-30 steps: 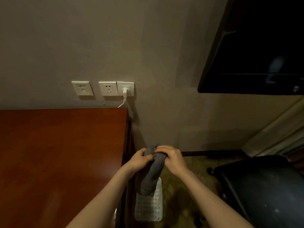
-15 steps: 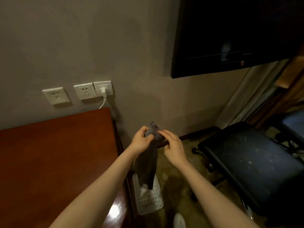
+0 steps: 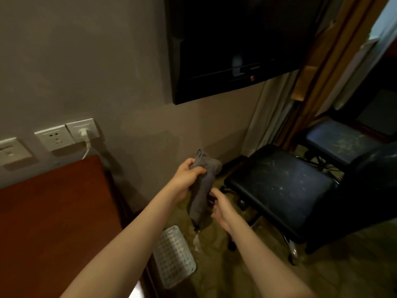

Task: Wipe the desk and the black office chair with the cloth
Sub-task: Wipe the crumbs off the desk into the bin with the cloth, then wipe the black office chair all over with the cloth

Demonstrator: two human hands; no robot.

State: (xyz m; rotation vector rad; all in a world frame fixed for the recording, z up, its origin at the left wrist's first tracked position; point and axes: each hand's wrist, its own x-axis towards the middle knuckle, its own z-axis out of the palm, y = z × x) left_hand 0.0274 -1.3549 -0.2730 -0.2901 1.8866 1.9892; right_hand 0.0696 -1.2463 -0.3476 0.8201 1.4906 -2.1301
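A grey cloth (image 3: 203, 190) hangs in the air between the reddish-brown desk (image 3: 53, 216) on the left and the black office chair (image 3: 279, 190) on the right. My left hand (image 3: 187, 175) grips the cloth's bunched top. Lower down, my right hand (image 3: 220, 208) holds the hanging part of the cloth, its fingers partly hidden behind the fabric. The chair seat is dusty with pale streaks. Neither hand touches the desk or the chair.
A clear patterned plastic tray (image 3: 174, 255) lies on the floor by the desk's side. Wall sockets (image 3: 66, 135) with a white plug sit above the desk. A dark screen (image 3: 236, 44) hangs on the wall. A second dusty seat (image 3: 341, 140) stands behind the chair, by curtains.
The view has swung right, bringing the black chair fully into sight. My right hand slid down from the cloth's top to its hanging part; my left hand kept its grip on top.
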